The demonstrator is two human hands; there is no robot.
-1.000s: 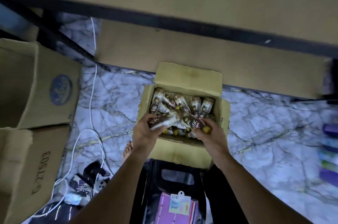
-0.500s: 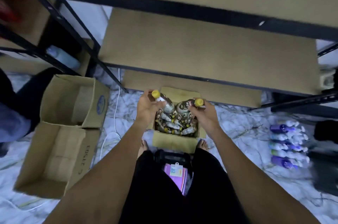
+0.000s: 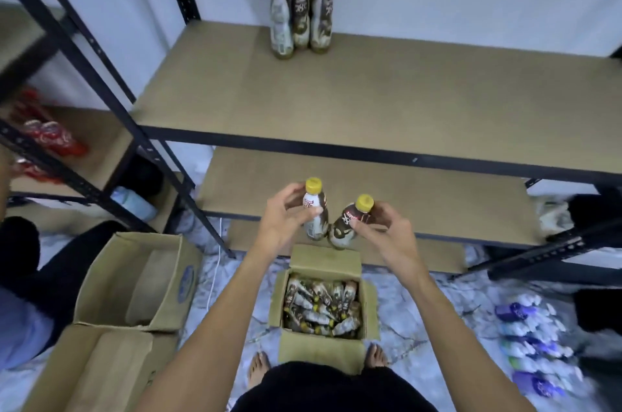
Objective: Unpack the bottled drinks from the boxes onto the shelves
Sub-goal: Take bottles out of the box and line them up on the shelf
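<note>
A black-framed rack with tan boards stood against a pale wall, over a marbled floor. On its upper shelf (image 3: 370,101) a cluster of standing bottles (image 3: 300,14) sat at the far edge, against the wall. Near the person's feet an open box (image 3: 319,349) held many loose bottles (image 3: 323,307) lying in a jumble.

Above that box, level with the near edge of the lower shelf (image 3: 437,202), each hand was clamped on one drink. The left hand (image 3: 286,223) gripped the first bottle (image 3: 314,209) round its body, upright, yellow cap up. The right hand (image 3: 387,229) pinched the second bottle (image 3: 350,219) near its shoulder. Its long axis leaned, cap to the right and base down-left, and it touched or nearly touched the first.

The standing cluster lay ahead and farther off, a little left of the hands, so the left hand seemed the nearer. The leaning bottle would likely need righting before it could stand.
</note>
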